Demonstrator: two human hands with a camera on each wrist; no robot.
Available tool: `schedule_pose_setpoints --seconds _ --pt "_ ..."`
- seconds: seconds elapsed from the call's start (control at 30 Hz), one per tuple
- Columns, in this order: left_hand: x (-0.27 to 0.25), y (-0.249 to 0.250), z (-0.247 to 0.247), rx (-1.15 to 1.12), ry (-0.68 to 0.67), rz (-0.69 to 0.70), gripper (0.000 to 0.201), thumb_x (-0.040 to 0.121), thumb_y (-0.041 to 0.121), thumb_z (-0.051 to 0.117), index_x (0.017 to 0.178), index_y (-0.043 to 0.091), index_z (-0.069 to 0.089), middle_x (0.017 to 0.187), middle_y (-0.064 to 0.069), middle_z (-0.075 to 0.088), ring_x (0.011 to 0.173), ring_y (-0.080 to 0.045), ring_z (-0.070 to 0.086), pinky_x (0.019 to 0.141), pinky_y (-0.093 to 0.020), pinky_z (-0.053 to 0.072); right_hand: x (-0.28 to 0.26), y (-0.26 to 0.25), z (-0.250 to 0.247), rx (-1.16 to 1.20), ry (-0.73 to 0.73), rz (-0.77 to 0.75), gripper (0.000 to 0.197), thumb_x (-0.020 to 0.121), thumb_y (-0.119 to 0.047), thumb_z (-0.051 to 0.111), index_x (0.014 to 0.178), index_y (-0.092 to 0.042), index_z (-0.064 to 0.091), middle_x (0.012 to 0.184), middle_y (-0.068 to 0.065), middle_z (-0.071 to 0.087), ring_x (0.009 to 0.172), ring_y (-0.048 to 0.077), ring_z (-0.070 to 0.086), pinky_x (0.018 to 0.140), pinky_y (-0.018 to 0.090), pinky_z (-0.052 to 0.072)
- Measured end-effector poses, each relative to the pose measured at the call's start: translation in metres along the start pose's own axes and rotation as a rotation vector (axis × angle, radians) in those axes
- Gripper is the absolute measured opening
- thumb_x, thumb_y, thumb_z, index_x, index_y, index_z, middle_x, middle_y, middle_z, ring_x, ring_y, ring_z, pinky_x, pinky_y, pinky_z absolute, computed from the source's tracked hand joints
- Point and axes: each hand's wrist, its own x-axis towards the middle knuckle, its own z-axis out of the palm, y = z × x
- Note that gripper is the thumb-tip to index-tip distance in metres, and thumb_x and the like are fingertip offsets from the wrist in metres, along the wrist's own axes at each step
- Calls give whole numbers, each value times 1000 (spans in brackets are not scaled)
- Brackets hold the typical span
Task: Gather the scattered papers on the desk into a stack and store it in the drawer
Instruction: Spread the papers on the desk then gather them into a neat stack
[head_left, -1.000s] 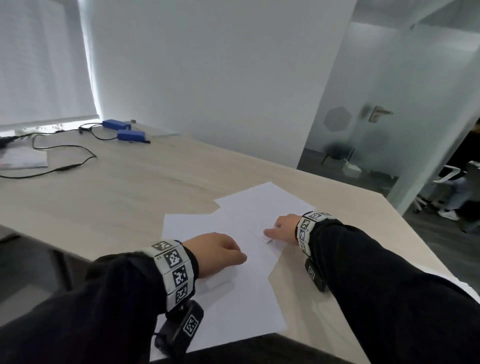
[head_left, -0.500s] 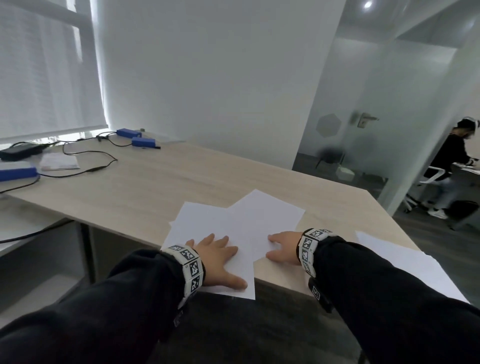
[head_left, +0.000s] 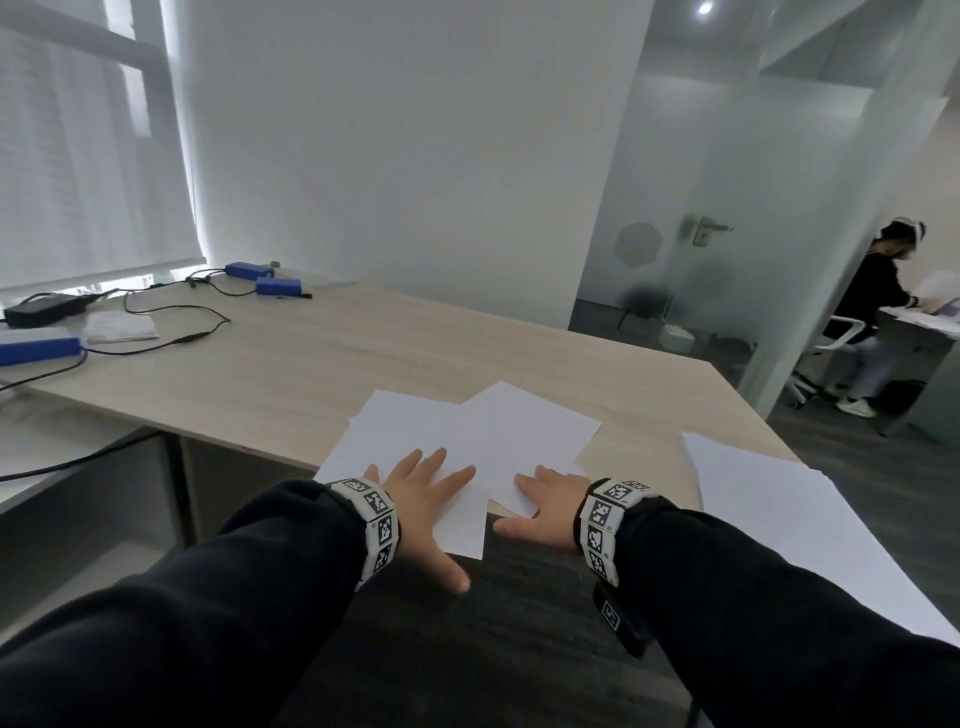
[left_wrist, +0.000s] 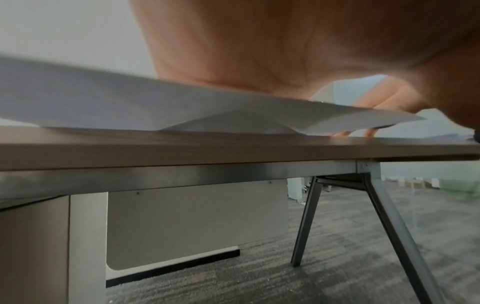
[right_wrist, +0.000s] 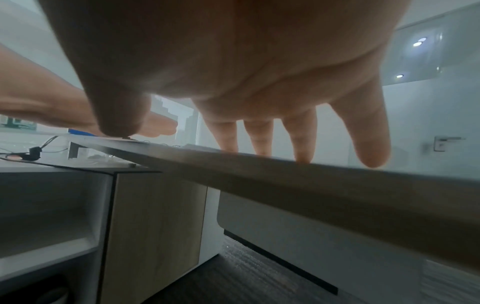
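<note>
Several white papers lie overlapped at the near edge of the light wood desk; one corner juts past the edge. My left hand presses flat on them with fingers spread and its thumb out beyond the desk edge. My right hand lies flat on the right sheet, fingers straight. In the left wrist view the papers lift slightly off the desk edge under my palm. From the right wrist, straight fingers touch the desktop. More white paper lies apart on the right. No drawer shows clearly.
Blue boxes, a black adapter and cables sit at the desk's far left. A lower side cabinet stands left, with an open shelf below. A seated person is behind the glass partition on the right.
My left hand went from curled to flat and spread. Both hands slid the papers toward the near edge, where a corner now overhangs. The head view pulled back.
</note>
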Motion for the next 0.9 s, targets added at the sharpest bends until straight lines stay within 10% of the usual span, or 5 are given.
schedule_pose_setpoints --seconds 0.17,0.4,0.67,0.9 --pt "-13 -4 3 161 62 0 128 61 57 83 150 51 -9 163 8 -8 151 -25 -4 116 -67 8 2 5 16 46 -4 34 100 76 -87 34 156 -34 4 166 2 2 149 39 12 120 51 18" --pt "-22 -6 -4 145 220 -27 64 88 19 54 146 34 30 147 6 45 129 -22 48 105 -45 43 -8 14 25 85 115 -17 62 93 -59 40 149 -43 19 160 -7 21 144 31 25 109 58 32" --pt "-14 8 4 157 216 16 88 85 -1 56 155 34 18 166 10 1 150 -21 16 110 -42 41 -24 12 34 183 261 -112 43 101 -42 29 144 -48 36 155 -14 35 143 21 32 113 50 29" --pt "-6 15 -6 202 273 -60 34 88 12 48 112 33 60 119 6 63 110 -21 60 91 -39 51 -34 6 40 526 455 -189 51 87 -72 37 113 -37 62 120 -16 61 111 9 55 100 40 46"
